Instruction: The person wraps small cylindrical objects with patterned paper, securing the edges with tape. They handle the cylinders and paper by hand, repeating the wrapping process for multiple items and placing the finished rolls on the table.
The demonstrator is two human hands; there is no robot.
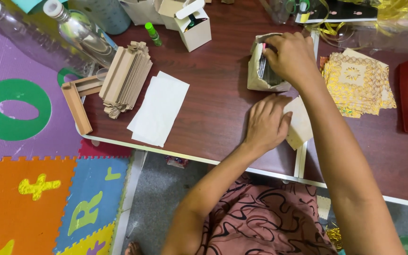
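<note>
My right hand [291, 57] reaches into a small beige paper bag [256, 75] on the dark brown table [213, 94], its fingers closed on a dark, shiny item inside the bag's mouth. My left hand [266, 123] lies palm down nearer the table's front edge, fingers resting on a flat cream paper piece [301, 127]. The item in the bag is mostly hidden by my fingers.
A stack of folded brown card boxes [126, 78] and a white sheet [159, 108] lie at left. Small white boxes [192, 23], a green tube [153, 34] and clear bottles [83, 33] stand at the back. Gold patterned papers [357, 82] sit at right, foam mats [29, 189] below.
</note>
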